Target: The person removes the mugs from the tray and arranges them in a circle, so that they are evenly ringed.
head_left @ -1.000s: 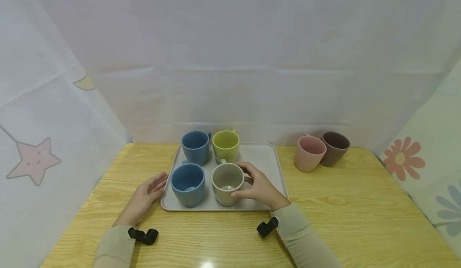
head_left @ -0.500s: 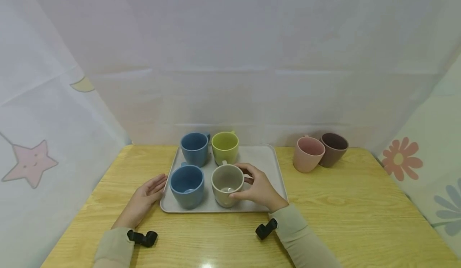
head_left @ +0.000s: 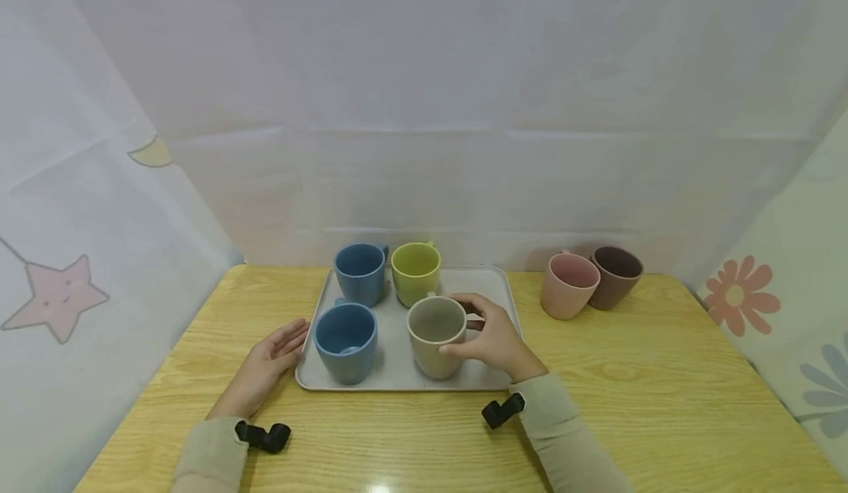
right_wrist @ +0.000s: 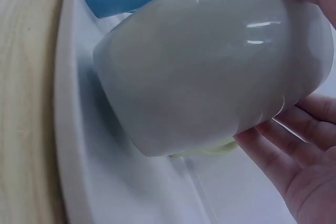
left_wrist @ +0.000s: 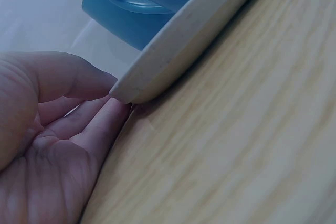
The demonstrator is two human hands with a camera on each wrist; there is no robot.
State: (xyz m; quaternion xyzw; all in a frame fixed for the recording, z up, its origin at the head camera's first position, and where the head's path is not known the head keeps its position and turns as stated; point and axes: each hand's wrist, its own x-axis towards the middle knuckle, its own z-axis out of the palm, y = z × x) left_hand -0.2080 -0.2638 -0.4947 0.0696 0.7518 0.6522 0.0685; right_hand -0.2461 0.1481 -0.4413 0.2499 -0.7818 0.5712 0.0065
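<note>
The glossy round beige mug (head_left: pixel 430 357), pinched by the right hand (head_left: pixel 495 340), is best held upright; the uncurled left hand (head_left: pixel 263 366) is rested at nine o'clock.

Over a tray (head_left: pixel 480 284), a mug (head_left: pixel 433 353) is held in the right hand (head_left: pixel 493 340). Left of that hand, a front mug (head_left: pixel 347 364) and two rear mugs (head_left: pixel 361 287) (head_left: pixel 416 288) are set there; rightward and beyond, two outer mugs (head_left: pixel 563 298) (head_left: pixel 611 289) are placed on the table (head_left: pixel 662 382).
</note>
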